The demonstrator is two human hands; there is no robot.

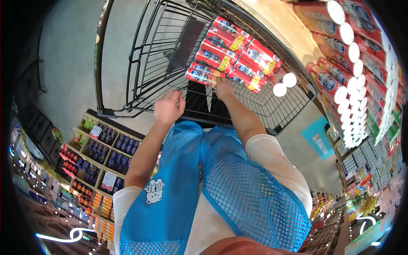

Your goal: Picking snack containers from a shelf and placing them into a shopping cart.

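Note:
In front of me is a black wire shopping cart [251, 105] holding several shrink-wrapped packs of red cans [220, 47] with blue oval labels. My right hand [222, 88] reaches over the cart's near side. Its fingers touch the near end of the closest red pack [200, 75]; whether they grip it is unclear. My left hand [170, 106] is curled near the cart's near rim, with no object visible in it. To the right of the packs, two white can lids [284, 84] face up inside the cart.
Stacked red packs with white lids [341, 86] rise close on the right. A tiered display shelf [105, 153] of small jars and packets stands at the lower left. Grey floor [70, 63] runs along the left, and a turquoise floor sticker [318, 140] lies at the right.

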